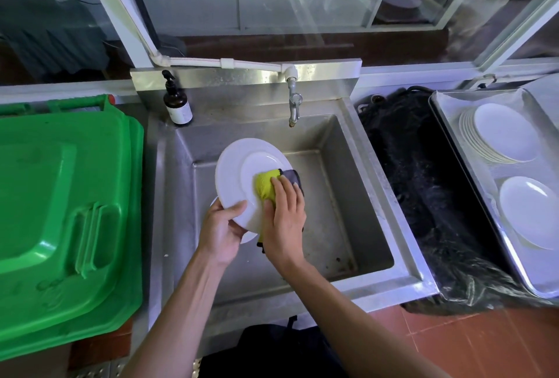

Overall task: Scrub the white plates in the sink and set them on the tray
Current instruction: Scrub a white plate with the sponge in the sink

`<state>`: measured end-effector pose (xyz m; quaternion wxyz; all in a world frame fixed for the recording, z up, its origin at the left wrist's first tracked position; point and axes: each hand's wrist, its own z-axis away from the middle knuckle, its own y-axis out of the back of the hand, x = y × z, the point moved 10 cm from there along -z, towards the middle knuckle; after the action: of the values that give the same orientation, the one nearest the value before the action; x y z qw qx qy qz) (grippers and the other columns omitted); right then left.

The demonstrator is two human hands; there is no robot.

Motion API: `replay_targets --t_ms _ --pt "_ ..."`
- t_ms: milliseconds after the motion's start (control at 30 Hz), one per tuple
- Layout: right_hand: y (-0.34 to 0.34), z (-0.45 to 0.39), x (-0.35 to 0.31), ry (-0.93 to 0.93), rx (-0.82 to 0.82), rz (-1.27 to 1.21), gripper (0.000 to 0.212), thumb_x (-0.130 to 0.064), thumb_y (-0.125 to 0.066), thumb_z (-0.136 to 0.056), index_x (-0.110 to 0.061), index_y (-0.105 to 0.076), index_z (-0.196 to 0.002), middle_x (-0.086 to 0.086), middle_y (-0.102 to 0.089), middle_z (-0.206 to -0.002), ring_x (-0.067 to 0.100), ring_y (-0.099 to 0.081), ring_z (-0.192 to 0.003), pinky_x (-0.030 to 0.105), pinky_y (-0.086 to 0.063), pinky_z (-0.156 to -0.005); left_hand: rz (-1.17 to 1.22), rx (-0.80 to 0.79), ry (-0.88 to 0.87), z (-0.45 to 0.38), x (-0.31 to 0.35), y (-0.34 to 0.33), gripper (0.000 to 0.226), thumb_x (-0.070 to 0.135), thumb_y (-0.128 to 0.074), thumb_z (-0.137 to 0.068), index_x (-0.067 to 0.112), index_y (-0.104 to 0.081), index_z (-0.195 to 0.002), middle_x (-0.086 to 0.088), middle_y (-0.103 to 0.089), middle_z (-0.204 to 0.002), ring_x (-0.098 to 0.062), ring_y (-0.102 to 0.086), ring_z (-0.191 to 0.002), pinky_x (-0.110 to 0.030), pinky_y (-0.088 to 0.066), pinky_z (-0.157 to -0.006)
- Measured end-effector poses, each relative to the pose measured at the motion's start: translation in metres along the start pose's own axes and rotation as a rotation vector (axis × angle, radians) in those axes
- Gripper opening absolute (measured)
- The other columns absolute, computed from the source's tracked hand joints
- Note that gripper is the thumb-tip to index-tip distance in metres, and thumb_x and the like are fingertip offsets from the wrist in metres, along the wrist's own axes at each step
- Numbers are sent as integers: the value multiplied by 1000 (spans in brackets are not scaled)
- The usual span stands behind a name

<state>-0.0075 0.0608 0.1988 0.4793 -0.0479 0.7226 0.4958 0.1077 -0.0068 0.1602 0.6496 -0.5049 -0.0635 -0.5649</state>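
Over the steel sink (pixel 338 166) I hold a white plate (pixel 239 172) tilted up, its face toward me. My left hand (pixel 222 231) grips its lower rim, thumb on the front. My right hand (pixel 286 217) presses a yellow and grey cloth (pixel 267 185) against the plate's right side, fingers laid over the cloth. The edge of a second white plate (pixel 249 237) shows below the first one, behind my left hand. On the metal tray (pixel 447 99) at the right lie a stack of white plates (pixel 502 132) and another white plate (pixel 529 216).
A tap (pixel 294 105) hangs over the sink's back wall, with a dark pump bottle (pixel 177 104) at the back left corner. Green bin lids (pixel 66 211) fill the left side. A black bag (pixel 423 184) lies between sink and tray.
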Motion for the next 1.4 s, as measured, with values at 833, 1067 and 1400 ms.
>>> replay_targets --t_ms 833,1067,1400 --pt "23 -41 30 -73 -30 -87 47 -21 -42 -105 -24 -36 -152 -8 -33 -159 17 -25 -144 44 -25 -118 -100 -94 79 -5 -7 23 49 7 -70 -76 12 -67 -125 -14 -71 -123 -35 -70 -107 -62 -56 -81" --pt "34 -53 21 -37 -34 -93 48 -21 -46 -105 -22 -38 -152 -6 -34 -159 17 -25 -144 44 -27 -118 -305 -154 92 -8 -8 2 30 6 -71 -70 17 -80 -96 -12 -77 -104 -30 -74 -89 -45 -59 -73" --pt "84 -59 30 8 21 -52 48 -12 -50 -102 -17 -43 -149 -1 -39 -157 22 -36 -139 42 -32 -116 -709 -217 -93 -19 -2 -69 34 -8 -63 -89 23 -76 -94 -2 -79 -93 -16 -74 -79 -28 -57 -59"
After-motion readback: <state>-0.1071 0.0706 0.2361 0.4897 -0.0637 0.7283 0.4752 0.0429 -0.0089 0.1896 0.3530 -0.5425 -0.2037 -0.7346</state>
